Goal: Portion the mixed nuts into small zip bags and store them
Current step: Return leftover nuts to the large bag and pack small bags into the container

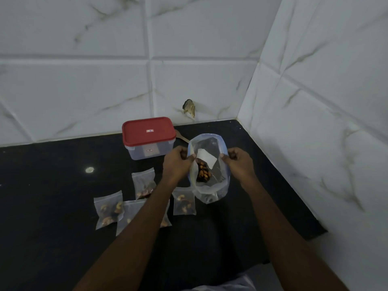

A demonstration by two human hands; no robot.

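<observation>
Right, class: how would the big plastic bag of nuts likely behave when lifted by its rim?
Probably floppy: the bag creases and sags between the left hand and right hand pinching its rim. Likely bottom-heavy, since the nuts pool low inside.

Marble-tiled walls (210, 38) (corner), black counter (52, 196)

red lid (148, 129) label, box label, both illegible

Both hands (210, 162) pinch open a large nut bag (212, 185)
</observation>
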